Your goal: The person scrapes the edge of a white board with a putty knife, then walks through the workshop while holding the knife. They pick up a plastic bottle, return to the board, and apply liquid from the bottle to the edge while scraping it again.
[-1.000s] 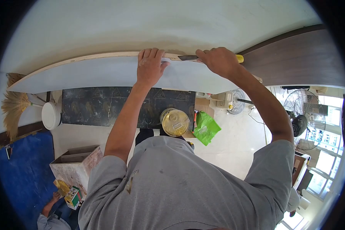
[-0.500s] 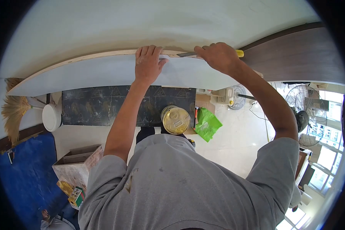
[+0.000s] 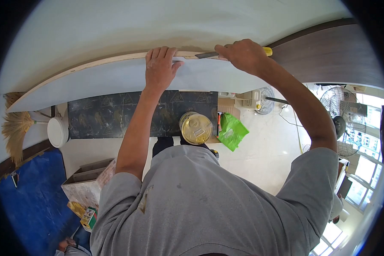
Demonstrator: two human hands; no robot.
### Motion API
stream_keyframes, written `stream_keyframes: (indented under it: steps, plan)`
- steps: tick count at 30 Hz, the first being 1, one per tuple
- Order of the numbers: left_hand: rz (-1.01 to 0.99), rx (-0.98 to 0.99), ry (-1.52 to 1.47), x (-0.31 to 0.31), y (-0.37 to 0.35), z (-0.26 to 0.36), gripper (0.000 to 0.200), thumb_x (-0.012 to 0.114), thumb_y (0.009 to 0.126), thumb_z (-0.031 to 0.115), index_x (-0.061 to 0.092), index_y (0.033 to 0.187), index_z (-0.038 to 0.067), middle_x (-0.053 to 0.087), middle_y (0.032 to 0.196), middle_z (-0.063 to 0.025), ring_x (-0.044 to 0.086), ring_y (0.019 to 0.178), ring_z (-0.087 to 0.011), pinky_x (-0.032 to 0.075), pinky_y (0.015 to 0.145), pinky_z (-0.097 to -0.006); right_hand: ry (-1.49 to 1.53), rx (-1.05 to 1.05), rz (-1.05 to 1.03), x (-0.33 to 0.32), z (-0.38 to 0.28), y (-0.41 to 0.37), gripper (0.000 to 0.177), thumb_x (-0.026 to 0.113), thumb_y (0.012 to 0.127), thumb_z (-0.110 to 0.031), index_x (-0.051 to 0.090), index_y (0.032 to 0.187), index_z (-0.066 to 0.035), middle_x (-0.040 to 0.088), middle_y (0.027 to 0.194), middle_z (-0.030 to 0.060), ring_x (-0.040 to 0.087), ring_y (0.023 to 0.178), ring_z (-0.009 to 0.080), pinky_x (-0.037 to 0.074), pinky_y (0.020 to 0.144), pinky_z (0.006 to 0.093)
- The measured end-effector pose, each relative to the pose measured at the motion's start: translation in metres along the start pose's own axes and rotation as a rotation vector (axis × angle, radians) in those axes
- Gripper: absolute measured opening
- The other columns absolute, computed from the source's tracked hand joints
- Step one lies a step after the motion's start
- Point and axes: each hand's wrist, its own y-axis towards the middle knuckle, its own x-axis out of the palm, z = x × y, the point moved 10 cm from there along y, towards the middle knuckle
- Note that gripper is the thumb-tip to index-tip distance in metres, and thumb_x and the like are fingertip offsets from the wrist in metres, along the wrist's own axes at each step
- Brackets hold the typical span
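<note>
My left hand (image 3: 159,70) grips the top edge of a long white panel (image 3: 111,79), its fingers over the bare wood edge and its thumb out on the white face. To the right, my right hand (image 3: 245,55) is closed round a yellow-handled tool with a flat grey blade (image 3: 206,55). The blade lies along the panel's edge, its slanted tip pointing toward my left hand. The yellow handle end (image 3: 267,51) sticks out behind my right hand. Much of the tool is hidden under my fingers.
Below the panel lies a dark board (image 3: 115,117), with a lidded tub (image 3: 196,128) before me. A green bag (image 3: 232,131), a white jug (image 3: 255,100) and a fan (image 3: 339,119) are at right. A broom (image 3: 17,132), white bucket (image 3: 57,132) and wooden box (image 3: 87,179) stand left.
Both hands, the tool and the panel edge appear slightly higher in view. The blade has shifted slightly left relative to the panel, and my left hand keeps its grip.
</note>
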Motion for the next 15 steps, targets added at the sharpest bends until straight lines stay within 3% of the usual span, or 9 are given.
stream_keyframes:
  steps: [8, 15]
  plan:
    - [0.012, 0.011, 0.024, 0.000, -0.001, -0.001, 0.037, 0.067, 0.071, 0.030, 0.055, 0.100, 0.009, 0.055, 0.095, -0.0045, 0.049, 0.097, -0.0233, 0.033, 0.090, -0.0386, -0.002, 0.017, 0.002, 0.007, 0.016, -0.010, 0.021, 0.045, 0.088, -0.028, 0.049, 0.098, -0.010, 0.060, 0.069, 0.0083, 0.062, 0.067, 0.0264, 0.049, 0.058, 0.0401]
    - [0.028, 0.025, 0.046, -0.003, -0.002, 0.003, 0.037, 0.066, 0.072, 0.031, 0.055, 0.100, 0.009, 0.056, 0.095, -0.0041, 0.049, 0.097, -0.0231, 0.033, 0.089, -0.0387, 0.001, 0.006, 0.036, 0.009, 0.017, -0.021, 0.018, 0.046, 0.087, -0.023, 0.047, 0.098, -0.009, 0.059, 0.065, 0.0101, 0.061, 0.062, 0.0277, 0.049, 0.056, 0.0403]
